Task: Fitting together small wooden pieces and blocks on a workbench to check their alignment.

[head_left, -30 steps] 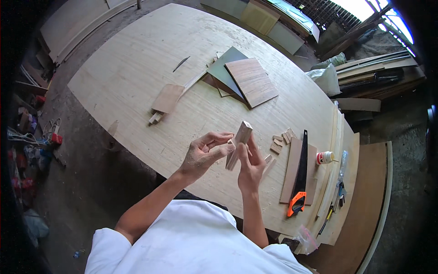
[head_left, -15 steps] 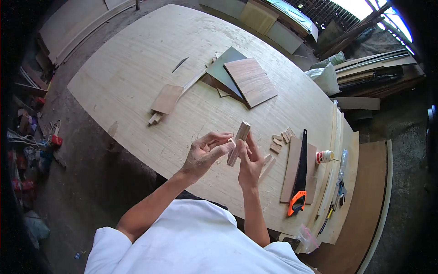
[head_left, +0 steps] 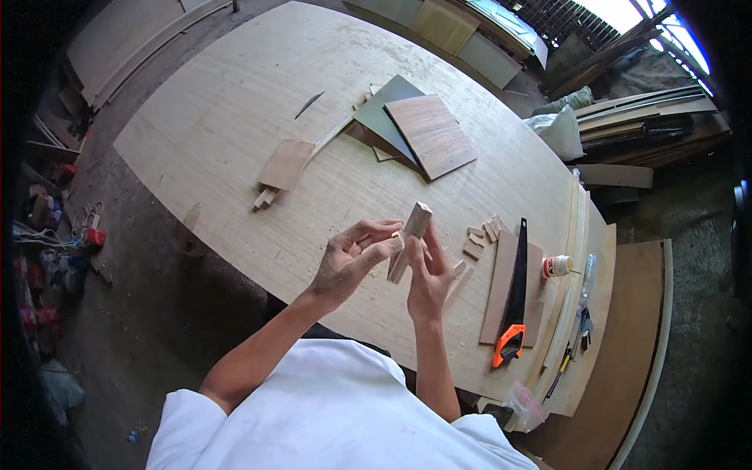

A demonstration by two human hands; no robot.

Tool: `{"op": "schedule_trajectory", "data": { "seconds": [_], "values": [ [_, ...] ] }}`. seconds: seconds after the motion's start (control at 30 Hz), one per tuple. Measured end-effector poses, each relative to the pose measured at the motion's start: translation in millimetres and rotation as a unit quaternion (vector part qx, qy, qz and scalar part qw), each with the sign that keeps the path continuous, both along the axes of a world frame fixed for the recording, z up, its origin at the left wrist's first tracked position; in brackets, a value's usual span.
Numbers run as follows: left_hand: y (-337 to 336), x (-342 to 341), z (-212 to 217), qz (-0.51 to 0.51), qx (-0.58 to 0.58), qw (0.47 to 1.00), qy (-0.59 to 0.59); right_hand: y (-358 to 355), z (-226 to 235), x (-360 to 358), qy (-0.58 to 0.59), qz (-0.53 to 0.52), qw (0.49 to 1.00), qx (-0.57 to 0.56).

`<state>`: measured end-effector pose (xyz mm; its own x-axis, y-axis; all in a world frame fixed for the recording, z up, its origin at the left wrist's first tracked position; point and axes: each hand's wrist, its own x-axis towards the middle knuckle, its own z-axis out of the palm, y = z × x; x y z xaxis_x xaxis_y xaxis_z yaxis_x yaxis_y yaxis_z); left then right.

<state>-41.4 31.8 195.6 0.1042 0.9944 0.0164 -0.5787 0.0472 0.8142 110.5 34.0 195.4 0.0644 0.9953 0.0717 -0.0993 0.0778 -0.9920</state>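
Note:
Above the near part of the workbench, my right hand (head_left: 428,291) grips a short wooden block (head_left: 418,221), held tilted with its upper end away from me. Its lower end shows between my two hands. My left hand (head_left: 345,262) is close beside the block, thumb and forefinger pinched together on a small pale piece (head_left: 398,238), seemingly wood. My fingers hide most of that piece, and I cannot tell whether it touches the block. Fine dust coats the left hand.
To the right lie small wood offcuts (head_left: 475,244), a handsaw (head_left: 511,341) with an orange handle on brown boards, and a white glue bottle (head_left: 557,266). Stacked panels (head_left: 432,137) sit at the back; a flat wood piece (head_left: 285,164) lies left. Long strips line the right edge.
The block's upper end has turned slightly, showing more of its end face, and sits a little higher. Both hands keep their holds almost in place.

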Motion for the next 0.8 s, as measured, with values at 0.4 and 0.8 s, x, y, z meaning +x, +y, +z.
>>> {"op": "schedule_trajectory", "data": {
  "seconds": [0.4,0.8],
  "values": [
    [-5,-3,-4,-0.019,-0.013,0.999,0.024,-10,10,-5,0.019,0.016,0.999,0.047],
    [-7,-3,-3,0.000,0.019,1.000,0.014,-4,2,-2,-0.018,0.004,1.000,0.020]
  ]
}}
